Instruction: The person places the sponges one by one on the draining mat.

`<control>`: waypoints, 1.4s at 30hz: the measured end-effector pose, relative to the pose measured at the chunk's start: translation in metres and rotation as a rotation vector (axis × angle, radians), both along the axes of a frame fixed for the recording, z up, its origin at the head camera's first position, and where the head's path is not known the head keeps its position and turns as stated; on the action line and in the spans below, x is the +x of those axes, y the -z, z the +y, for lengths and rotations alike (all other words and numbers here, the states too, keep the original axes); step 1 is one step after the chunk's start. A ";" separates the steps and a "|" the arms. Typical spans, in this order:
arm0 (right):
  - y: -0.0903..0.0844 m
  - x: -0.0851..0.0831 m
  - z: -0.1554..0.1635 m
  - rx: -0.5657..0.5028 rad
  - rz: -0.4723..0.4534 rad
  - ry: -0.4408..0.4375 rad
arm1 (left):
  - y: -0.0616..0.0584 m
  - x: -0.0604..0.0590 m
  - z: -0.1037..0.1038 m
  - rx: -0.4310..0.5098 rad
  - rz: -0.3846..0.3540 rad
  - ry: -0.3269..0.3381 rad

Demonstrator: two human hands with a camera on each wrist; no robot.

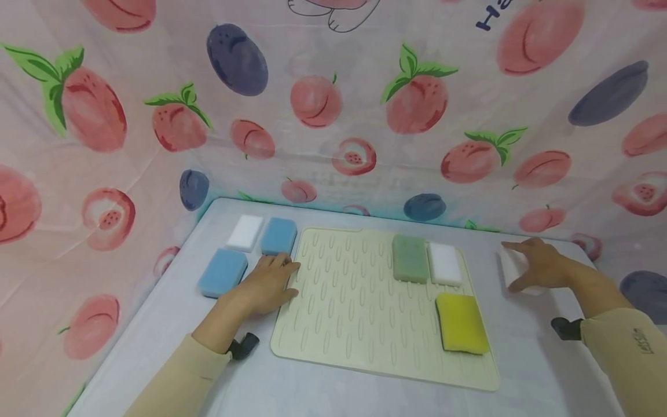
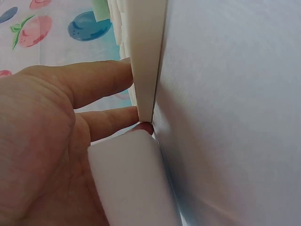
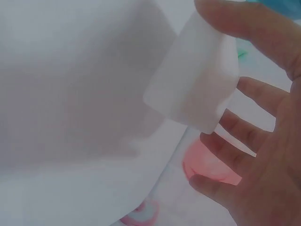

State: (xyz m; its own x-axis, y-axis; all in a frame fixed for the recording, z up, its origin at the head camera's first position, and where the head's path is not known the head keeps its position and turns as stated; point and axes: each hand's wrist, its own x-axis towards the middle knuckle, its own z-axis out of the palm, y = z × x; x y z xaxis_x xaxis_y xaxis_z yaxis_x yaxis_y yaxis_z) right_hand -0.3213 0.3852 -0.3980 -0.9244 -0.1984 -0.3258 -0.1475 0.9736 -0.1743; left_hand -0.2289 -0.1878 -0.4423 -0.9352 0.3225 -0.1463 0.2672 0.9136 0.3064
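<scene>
A cream ridged mat [image 1: 359, 324] lies on the table. At its left edge my left hand [image 1: 268, 284] has its fingers spread, with fingertips at the mat's rim [image 2: 148, 61]. In the left wrist view a pale block with rounded edges [image 2: 131, 179] overlaps the palm and hides the other fingers. To the right of the mat, my right hand [image 1: 544, 263] holds a white sponge [image 3: 195, 80] between thumb and fingers. Part of that sponge is hidden under the hand in the head view.
On the mat sit a green sponge [image 1: 410, 259], a white sponge [image 1: 444, 264] and a yellow sponge [image 1: 462, 323]. Left of it lie two blue sponges [image 1: 223, 272] and another white one [image 1: 245, 233]. A fruit-print cloth [image 1: 312, 168] rises behind the table.
</scene>
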 end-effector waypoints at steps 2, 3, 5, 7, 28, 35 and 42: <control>-0.002 0.001 -0.003 0.000 0.002 -0.002 | 0.000 0.000 0.000 0.001 0.000 -0.002; -0.002 0.002 -0.004 -0.001 0.004 -0.005 | 0.001 0.000 0.000 0.001 0.000 -0.002; -0.003 0.003 -0.007 -0.001 0.013 -0.013 | 0.002 0.000 -0.001 0.001 0.000 -0.002; -0.005 0.005 -0.009 -0.001 0.020 -0.021 | 0.002 -0.001 -0.001 0.001 0.001 -0.002; -0.017 0.016 -0.032 0.012 0.042 -0.080 | 0.006 -0.003 -0.001 -0.006 0.001 0.001; -0.021 0.020 -0.038 0.025 0.046 -0.084 | 0.003 -0.001 -0.001 -0.004 -0.003 0.001; -0.025 0.026 -0.047 0.039 0.064 -0.109 | 0.002 -0.001 -0.002 -0.008 -0.005 0.007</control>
State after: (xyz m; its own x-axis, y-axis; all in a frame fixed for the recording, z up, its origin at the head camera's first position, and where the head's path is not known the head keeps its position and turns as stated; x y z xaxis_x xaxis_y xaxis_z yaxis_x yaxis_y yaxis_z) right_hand -0.2956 0.3382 -0.3730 -0.9173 -0.2870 -0.2760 -0.2624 0.9571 -0.1231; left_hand -0.2297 -0.1894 -0.4447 -0.9322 0.3277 -0.1535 0.2720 0.9143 0.3001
